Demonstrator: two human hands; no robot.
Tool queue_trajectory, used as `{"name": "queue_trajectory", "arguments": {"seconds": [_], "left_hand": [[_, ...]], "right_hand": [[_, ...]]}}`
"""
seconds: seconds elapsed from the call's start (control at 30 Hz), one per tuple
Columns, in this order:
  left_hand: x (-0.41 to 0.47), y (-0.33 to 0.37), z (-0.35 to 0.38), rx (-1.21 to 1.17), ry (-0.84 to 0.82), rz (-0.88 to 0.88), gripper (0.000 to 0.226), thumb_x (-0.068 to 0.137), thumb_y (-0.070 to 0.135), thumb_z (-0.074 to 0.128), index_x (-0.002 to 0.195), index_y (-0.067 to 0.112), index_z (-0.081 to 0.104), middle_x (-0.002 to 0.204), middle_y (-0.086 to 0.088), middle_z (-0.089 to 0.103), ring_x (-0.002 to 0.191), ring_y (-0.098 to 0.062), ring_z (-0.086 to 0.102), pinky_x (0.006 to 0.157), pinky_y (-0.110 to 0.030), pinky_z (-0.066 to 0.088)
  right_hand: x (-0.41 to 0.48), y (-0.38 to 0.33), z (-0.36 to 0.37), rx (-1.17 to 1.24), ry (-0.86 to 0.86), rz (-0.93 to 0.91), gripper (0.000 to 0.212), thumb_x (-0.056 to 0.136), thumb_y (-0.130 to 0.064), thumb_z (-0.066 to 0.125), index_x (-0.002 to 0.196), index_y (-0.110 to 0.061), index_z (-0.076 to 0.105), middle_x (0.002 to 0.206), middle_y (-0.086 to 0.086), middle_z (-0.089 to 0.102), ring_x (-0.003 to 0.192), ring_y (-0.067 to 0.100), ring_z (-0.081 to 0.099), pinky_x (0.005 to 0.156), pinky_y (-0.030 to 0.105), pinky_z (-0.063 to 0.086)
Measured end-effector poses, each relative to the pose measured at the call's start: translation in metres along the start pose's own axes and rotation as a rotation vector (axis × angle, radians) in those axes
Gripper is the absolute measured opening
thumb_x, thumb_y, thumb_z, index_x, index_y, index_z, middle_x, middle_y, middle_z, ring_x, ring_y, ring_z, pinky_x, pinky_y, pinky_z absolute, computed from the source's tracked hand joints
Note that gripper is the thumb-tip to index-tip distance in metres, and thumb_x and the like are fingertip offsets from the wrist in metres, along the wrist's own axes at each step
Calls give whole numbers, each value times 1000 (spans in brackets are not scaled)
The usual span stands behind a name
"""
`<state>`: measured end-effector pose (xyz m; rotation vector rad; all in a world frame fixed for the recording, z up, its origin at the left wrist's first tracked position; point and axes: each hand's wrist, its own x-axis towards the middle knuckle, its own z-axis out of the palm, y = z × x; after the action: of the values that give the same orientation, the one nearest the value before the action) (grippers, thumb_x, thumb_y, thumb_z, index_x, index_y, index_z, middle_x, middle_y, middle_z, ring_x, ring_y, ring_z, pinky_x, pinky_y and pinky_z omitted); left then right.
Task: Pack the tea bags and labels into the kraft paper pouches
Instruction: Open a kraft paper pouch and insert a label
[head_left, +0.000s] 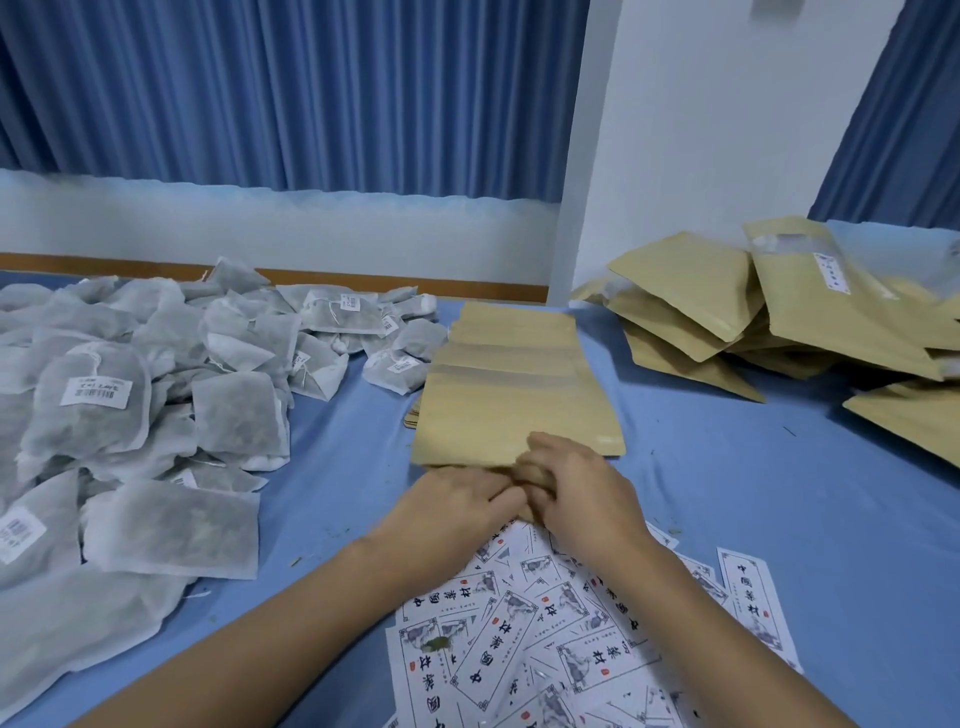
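Note:
A stack of flat kraft paper pouches (511, 384) lies in the middle of the blue table. My left hand (457, 501) and my right hand (576, 491) meet at its near edge, and both pinch the near end of the top pouch. White mesh tea bags (140, 410) with small tags are heaped on the left. Printed white labels (524, 639) with black characters are strewn under my forearms at the near edge.
Several kraft pouches (737, 306) are piled at the right rear, one showing a label behind a clear window. A white pillar (691, 130) and blue curtains (291, 88) stand behind the table. Blue cloth (727, 467) shows between the stack and the right pile.

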<state>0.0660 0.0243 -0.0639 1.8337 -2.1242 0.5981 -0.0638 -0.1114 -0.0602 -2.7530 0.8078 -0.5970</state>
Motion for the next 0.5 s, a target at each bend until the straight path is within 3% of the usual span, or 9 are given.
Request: {"name": "queue_trajectory", "arguments": {"seconds": [0.07,0.13,0.23,0.3,0.37,0.43,0.5], "left_hand": [[-3,3,-1,32,-60,-48,40,55,-4,72,86,17,57,73,3,57,54,-18,51,42,-29,39],[-1,5,-3,87,-74,-37,42,52,-4,70,85,17,55,73,2,57,53,-18,50,41,-28,37],[5,20,1,148,-122,-44,38,50,3,74,81,19,58,71,3,57,53,-16,51,44,-27,35],[7,27,5,95,-152,-172,32,61,11,78,79,22,55,71,6,58,54,-16,55,43,-27,41],[9,25,10,-42,-137,-402,22,88,17,64,86,24,43,77,5,55,68,-22,61,56,-36,50],[15,20,15,-104,-139,-535,8,96,15,48,100,20,44,91,-2,59,88,-29,62,74,-43,51],[28,13,18,-92,-203,-530,31,100,13,42,130,14,49,128,-13,58,120,-34,54,101,-42,42]], "right_hand": [[0,3,1,-31,-19,43,21,97,-22,49,100,-32,67,102,-6,68,97,21,62,67,33,51],[2,4,0,55,132,161,30,95,-15,48,101,-37,68,80,0,70,81,30,63,64,35,51],[5,3,0,272,359,269,37,98,-14,49,116,-39,69,79,2,72,76,28,63,67,35,52],[-1,1,3,364,367,210,42,95,-9,52,120,-38,69,84,-1,74,75,21,63,69,33,52],[-7,-3,6,370,346,97,48,91,-3,54,121,-37,69,93,-6,75,78,15,63,71,30,53],[-8,-7,7,363,326,5,49,90,-2,53,122,-35,69,102,-8,75,85,12,63,75,26,50],[-9,-14,7,362,317,-102,50,89,-6,48,126,-33,68,110,-10,73,92,8,64,77,18,47]]}}
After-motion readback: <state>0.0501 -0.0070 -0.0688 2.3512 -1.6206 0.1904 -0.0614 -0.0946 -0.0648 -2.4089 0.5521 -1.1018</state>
